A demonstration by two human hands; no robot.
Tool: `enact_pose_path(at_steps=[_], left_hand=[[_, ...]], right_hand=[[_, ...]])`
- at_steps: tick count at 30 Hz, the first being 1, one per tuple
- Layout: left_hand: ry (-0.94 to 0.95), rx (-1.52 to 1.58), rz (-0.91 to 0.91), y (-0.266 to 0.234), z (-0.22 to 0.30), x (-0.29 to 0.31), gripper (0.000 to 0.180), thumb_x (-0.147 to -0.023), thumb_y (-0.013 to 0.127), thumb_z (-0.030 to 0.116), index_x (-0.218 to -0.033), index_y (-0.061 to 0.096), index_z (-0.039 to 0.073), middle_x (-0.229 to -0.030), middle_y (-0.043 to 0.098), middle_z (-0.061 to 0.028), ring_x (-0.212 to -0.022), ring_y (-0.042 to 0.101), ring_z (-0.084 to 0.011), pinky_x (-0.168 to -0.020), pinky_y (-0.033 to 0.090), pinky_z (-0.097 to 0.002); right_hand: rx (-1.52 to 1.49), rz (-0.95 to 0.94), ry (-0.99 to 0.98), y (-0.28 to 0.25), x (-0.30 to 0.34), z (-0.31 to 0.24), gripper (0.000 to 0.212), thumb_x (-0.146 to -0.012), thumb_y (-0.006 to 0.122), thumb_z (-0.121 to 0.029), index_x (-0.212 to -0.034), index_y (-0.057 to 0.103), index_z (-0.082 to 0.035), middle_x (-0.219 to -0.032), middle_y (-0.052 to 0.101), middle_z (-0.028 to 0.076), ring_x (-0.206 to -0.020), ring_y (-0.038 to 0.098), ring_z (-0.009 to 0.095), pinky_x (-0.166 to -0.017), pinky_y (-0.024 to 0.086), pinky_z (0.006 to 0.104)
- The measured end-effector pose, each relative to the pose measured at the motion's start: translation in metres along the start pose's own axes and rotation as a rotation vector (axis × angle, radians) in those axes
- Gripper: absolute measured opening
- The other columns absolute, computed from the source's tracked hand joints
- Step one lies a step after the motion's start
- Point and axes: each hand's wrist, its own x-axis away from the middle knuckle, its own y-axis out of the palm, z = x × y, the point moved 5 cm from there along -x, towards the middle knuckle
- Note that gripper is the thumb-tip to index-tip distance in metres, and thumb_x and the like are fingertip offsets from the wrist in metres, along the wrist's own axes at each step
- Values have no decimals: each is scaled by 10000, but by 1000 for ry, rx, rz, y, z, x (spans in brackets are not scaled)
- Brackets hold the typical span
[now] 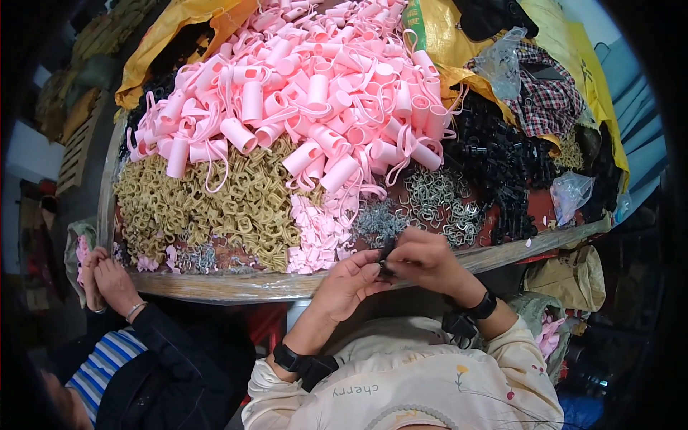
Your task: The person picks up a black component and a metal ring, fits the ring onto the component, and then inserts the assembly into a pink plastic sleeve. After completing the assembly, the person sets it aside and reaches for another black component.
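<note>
A co-worker's hands (pixel 115 281) meet at the worktop's (pixel 215 287) left edge. Gold-coloured pieces (pixel 208 204) lie below heaped pink tubes (pixel 287 82); small pink pieces (pixel 315 240) follow. Before them, the left hand (pixel 350 285) and right hand (pixel 428 262) both pinch a black piece (pixel 388 251) at the near rim, beside silver hooks (pixel 441 201). Farther right, black parts (pixel 498 161) are piled.
</note>
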Motion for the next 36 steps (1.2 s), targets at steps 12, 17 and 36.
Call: enact_pose_path(at_steps=[12, 17, 36], left_hand=[[-17, 28, -9, -3, -8, -9, 319, -820, 496, 122, -1089, 419, -33, -1000, 533, -160, -874, 563, -225, -778, 471, -285], [5, 28, 7, -9, -9, -12, 301, -828, 478, 113, -1086, 422, -31, -999, 533, -164, -875, 562, -236, -781, 469, -293], [73, 54, 32, -12, -8, -11, 281, -840, 459, 127, -1084, 429, -8, -1017, 529, -162, -914, 547, -237, -804, 452, -333]], right_hand=[[835, 71, 315, -54, 27, 101, 206, -689, 582, -106, -884, 539, -55, -754, 528, 114, -643, 519, 289, -557, 416, 342], [407, 296, 294, -68, 34, 108, 133, -729, 553, -89, -850, 554, -33, -695, 554, 116, -588, 537, 233, -530, 418, 295], [-372, 229, 519, -56, 38, 89, 83, -794, 496, -87, -785, 511, -6, -621, 497, 38, -552, 456, 92, -507, 376, 232]])
